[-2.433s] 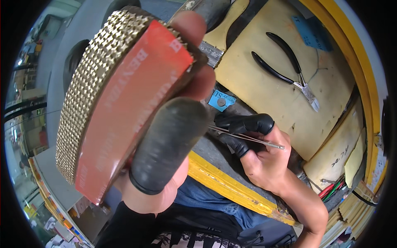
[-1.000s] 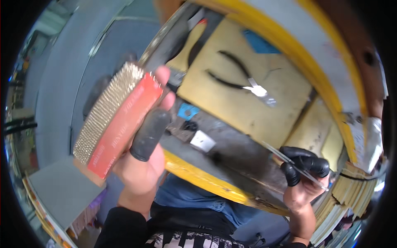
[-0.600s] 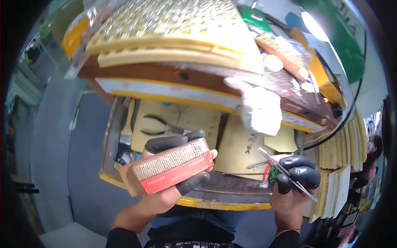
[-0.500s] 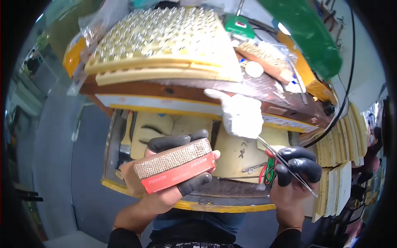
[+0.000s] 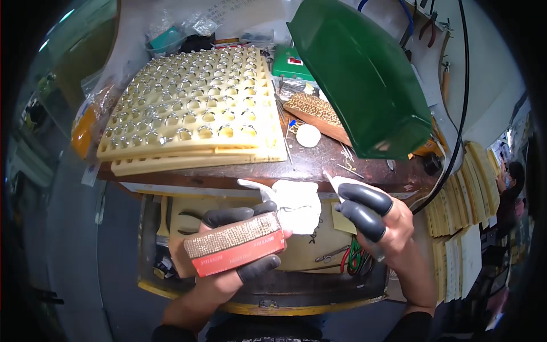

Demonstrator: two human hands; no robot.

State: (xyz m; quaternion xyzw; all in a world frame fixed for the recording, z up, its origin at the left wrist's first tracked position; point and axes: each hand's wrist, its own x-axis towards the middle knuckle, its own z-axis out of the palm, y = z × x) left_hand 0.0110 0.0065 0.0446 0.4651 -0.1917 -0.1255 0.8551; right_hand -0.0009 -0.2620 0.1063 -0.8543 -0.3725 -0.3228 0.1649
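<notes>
1. In the head view, your left hand (image 5: 228, 281) holds the brown block (image 5: 231, 239), thumb below and fingers above, closed firmly on it. The block is over the open drawer (image 5: 319, 293), studded gold-coloured face up, red side toward you, right end higher.
2. Your right hand (image 5: 379, 216) pinches slim metal tweezers (image 5: 334, 187), tips pointing up and away from you, near the bench edge. Blur hides whether the tips are parted; you cannot tell from here.
3. The white-wrapped bench peg (image 5: 299, 208) juts between your hands, near the block's right end; whether they touch is unclear. Resting your left hand there would probably steady the block.
4. Keep your grip on the block's sides, so the small studs stay unpressed.
5. Watch the tweezer tips around the foam trays of rings (image 5: 188, 108), the second studded block (image 5: 310, 111) and the low green lampshade (image 5: 359, 80).
</notes>
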